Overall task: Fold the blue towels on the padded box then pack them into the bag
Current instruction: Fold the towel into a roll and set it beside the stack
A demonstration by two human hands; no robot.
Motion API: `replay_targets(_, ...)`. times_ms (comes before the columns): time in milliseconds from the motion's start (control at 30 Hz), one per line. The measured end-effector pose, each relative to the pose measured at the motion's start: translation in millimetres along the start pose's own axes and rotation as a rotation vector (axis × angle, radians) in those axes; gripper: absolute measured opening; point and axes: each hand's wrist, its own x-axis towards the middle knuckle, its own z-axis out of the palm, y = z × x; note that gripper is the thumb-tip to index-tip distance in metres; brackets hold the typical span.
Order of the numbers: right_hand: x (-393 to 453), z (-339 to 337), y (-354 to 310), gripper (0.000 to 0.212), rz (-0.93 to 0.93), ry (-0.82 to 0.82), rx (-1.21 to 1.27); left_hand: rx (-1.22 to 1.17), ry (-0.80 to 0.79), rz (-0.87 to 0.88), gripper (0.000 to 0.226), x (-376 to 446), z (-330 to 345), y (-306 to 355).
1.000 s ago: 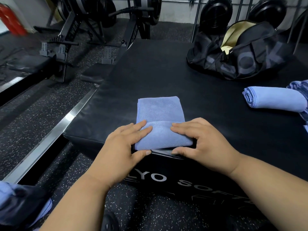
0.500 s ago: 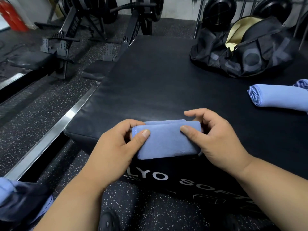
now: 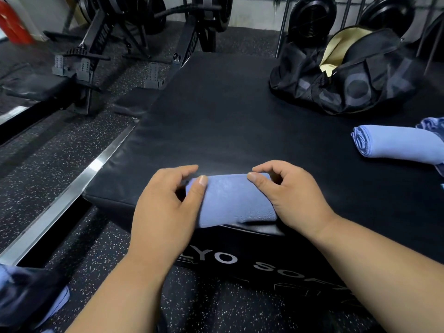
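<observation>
Gym floor (image 3: 48,169), speckled rubber, rowing machines (image 3: 101,51) at the back left. Padded box (image 3: 228,111) fills the middle of the view, black top, white lettering on the near face. Black bag (image 3: 360,85) sits on the far right corner of the box, mouth gaping, pale lining showing. Rolled towel (image 3: 398,143) lies on the box's right side, well apart from the hands, with another bit of blue cloth (image 3: 432,122) just behind it at the frame edge. Blue towel (image 3: 235,200) being worked is at the near edge of the box, bunched into a thick roll, its near side level with or slightly over the lip. Left hand (image 3: 165,212) grips the roll's left end, thumb pressed on top, fingers curled round behind. Right hand (image 3: 288,198) grips the right end the same way, thumb on top, index and other fingers bent over the far side. Risks: the roll sits right at the edge, so a loose grip could drop it to the floor; uneven pressure from the two hands could skew or loosen the roll; letting go too early could let it spring open before it reaches the bag.
</observation>
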Motion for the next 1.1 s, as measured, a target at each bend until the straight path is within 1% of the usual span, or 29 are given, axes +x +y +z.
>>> replay_targets(67,-1,0,0,0.016,-0.008,0.012,-0.003,0.066,-0.038,0.168,0.038,-3,1,6)
replay_targets(133,-5,-1,-1,0.013,-0.075,0.072,-0.034,0.186,-0.139,0.261,0.048,-7,8,8)
replay_targets(200,-12,-2,-4,0.021,-0.249,0.157,-0.138,0.275,-0.225,0.278,0.055,-13,16,5)
replay_targets(233,-15,-1,-6,0.027,-0.336,0.163,-0.194,0.279,-0.243,0.267,0.057,-15,18,3)
replay_targets(267,-18,1,-7,0.033,-0.389,0.128,-0.239,0.267,-0.25,0.252,0.057,-16,20,1)
replay_targets(300,-19,3,-6,0.039,-0.398,0.061,-0.277,0.244,-0.254,0.233,0.057,-15,21,-1)
replay_targets(367,-21,7,-1,0.046,-0.337,-0.088,-0.326,0.177,-0.265,0.192,0.054,-14,20,0)
replay_targets(433,-21,8,5,0.049,-0.287,-0.169,-0.335,0.122,-0.28,0.162,0.05,-13,21,0)
replay_targets(567,-20,7,3,0.052,-0.26,-0.163,-0.403,0.092,-0.311,0.119,0.049,-11,19,-3)
replay_targets(633,-18,8,0,0.059,-0.194,-0.155,-0.43,0.084,-0.313,0.107,0.047,-8,17,-5)
replay_targets(700,-16,7,-1,0.067,-0.108,-0.138,-0.426,0.08,-0.342,0.078,0.051,-8,13,-5)
replay_targets(733,-15,5,-2,0.065,-0.078,-0.13,-0.428,0.077,-0.362,0.059,0.056,-8,12,-4)
replay_targets(800,-14,3,-4,0.05,-0.038,-0.121,-0.421,0.066,-0.391,0.038,0.064,-9,10,-2)
replay_targets(867,-14,1,-3,0.035,-0.024,-0.111,-0.354,0.035,-0.413,0.029,0.07,-10,9,0)
replay_targets(900,-14,-1,-1,0.031,-0.029,-0.112,-0.306,0.019,-0.418,0.025,0.073,-10,9,0)
replay_targets(1033,-17,-16,6,0.021,-0.05,-0.153,-0.114,0.07,-0.44,0.085,0.08,-19,15,8)
replay_targets(1100,-21,-27,10,0.018,-0.052,-0.154,-0.068,0.055,-0.468,0.121,0.081,-24,21,16)
